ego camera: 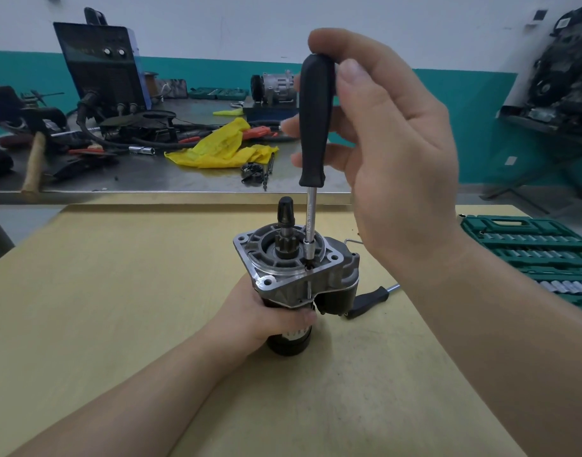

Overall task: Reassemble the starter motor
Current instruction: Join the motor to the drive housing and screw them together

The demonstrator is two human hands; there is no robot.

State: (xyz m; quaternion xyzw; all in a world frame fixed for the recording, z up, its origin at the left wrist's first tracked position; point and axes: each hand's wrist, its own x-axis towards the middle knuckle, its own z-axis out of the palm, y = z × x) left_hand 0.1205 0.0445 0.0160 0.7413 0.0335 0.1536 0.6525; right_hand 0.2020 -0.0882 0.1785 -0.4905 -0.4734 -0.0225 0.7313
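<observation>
Starter motor (293,285) stands upright on the counter (118,291), left hand (266,315) gripping its body. Right hand (375,127) pinches the driver (316,127) above; a tilted bit could slip off the screw (308,266).

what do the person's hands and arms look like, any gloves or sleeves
Both are bare: no gloves, sleeves, watch or rings show. The left hand and the right hand have short, unpainted nails, and each forearm is uncovered right to the frame's edge.

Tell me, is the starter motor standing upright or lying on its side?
Upright: the starter motor stands on end, pinion shaft pointing up, left hand gripping its body.
</observation>
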